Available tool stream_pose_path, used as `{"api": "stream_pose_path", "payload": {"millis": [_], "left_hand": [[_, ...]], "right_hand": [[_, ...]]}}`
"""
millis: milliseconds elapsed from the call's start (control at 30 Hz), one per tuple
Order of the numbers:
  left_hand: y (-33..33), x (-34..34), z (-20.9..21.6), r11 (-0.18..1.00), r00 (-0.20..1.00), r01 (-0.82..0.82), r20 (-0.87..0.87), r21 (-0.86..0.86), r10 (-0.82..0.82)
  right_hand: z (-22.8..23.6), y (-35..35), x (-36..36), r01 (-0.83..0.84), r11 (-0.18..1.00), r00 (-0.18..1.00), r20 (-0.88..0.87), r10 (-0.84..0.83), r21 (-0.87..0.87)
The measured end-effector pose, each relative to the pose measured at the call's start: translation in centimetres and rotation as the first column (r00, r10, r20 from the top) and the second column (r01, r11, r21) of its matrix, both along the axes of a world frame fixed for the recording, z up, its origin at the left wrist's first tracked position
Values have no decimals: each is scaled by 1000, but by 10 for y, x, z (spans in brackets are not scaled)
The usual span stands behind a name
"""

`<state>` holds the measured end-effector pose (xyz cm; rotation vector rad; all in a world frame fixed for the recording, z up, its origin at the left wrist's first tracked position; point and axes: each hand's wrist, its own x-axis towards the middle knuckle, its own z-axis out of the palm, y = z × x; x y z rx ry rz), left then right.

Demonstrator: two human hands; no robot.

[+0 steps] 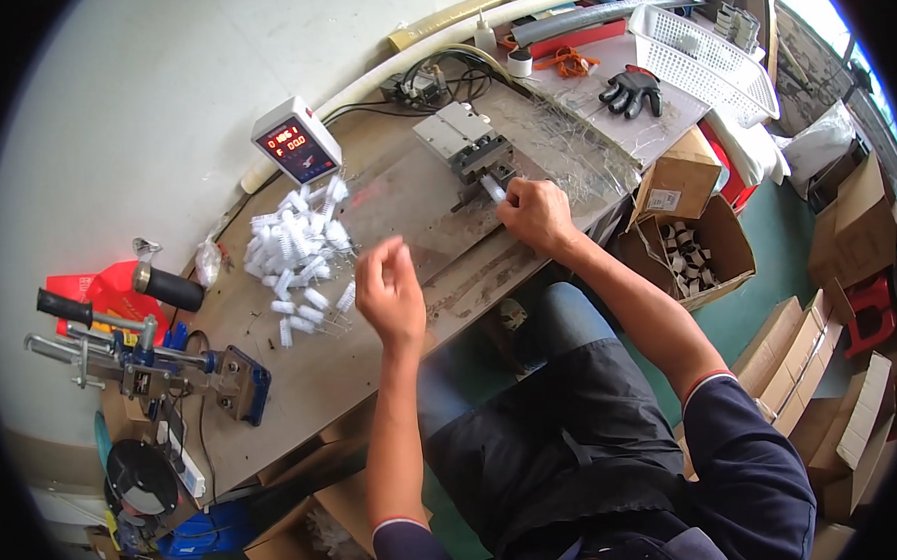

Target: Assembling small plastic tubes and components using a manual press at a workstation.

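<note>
My right hand (pixel 534 214) pinches a small white brush piece (pixel 493 187) at the jaws of a grey metal machine block (pixel 466 144) on the workbench. My left hand (pixel 390 295) hovers above the bench with its fingers loosely curled; whether it holds anything cannot be told. A heap of small white twisted-wire brushes (pixel 297 259) lies to the left of it. A white counter box with red digits (pixel 295 140) stands behind the heap.
A blue and metal lever press (pixel 142 359) sits at the left end of the wooden bench (pixel 303 386). A black glove (pixel 630 89) and a white basket (pixel 704 59) lie at the back right. An open carton of parts (pixel 693 251) stands beside my right arm.
</note>
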<state>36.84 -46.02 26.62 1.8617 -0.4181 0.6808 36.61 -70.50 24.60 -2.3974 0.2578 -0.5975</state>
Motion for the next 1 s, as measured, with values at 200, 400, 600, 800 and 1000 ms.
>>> {"api": "stream_pose_path", "payload": {"millis": [200,400,600,800,1000], "left_hand": [[-31,72,-11,998,995,-44,-83,35,47],[-28,77,-9,987,983,-157,103,14,155],[-44,50,-6,962,994,78,54,260,-95],[-67,41,-24,841,983,13,148,540,-110],[-74,38,-18,842,998,-40,64,537,7]], "right_hand": [[0,14,7,29,999,1000,1,-29,-27],[-6,0,4,51,952,971,207,-117,302],[-1,-2,5,80,865,966,174,-189,495],[-4,0,8,117,857,968,134,-211,501],[-12,-6,10,137,875,968,126,-218,464]]}}
